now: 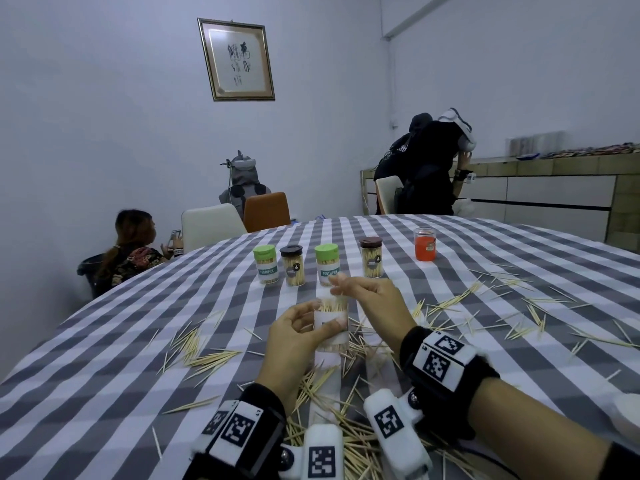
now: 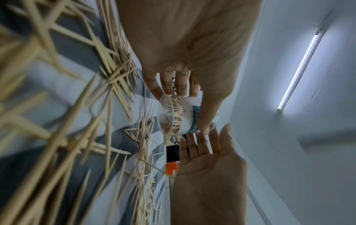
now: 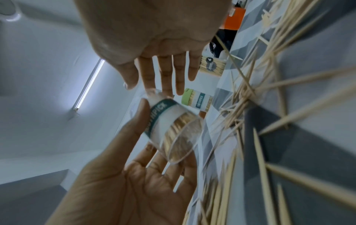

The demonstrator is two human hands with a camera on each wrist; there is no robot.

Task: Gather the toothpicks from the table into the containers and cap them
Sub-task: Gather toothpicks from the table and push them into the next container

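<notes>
My left hand [image 1: 311, 323] grips a clear toothpick container [image 1: 330, 327] with a white and teal label, upright and a little above the checked table [image 1: 138, 323]. It has no cap on and is packed with toothpicks. My right hand [image 1: 346, 285] hovers at its mouth with straight fingers, the fingertips touching the top. The left wrist view shows my left hand [image 2: 190, 103] curled round the container [image 2: 179, 117] and my right hand [image 2: 204, 144] flat. Loose toothpicks [image 1: 332, 386] lie heaped under both wrists and scattered at left [image 1: 201, 351] and right [image 1: 485, 306].
Farther back stand capped containers in a row: two with green lids [image 1: 265, 265] [image 1: 326, 263] and two with dark lids [image 1: 292, 265] [image 1: 371, 256]. A red jar [image 1: 424, 244] is at their right. Chairs and other people are beyond the table's far edge.
</notes>
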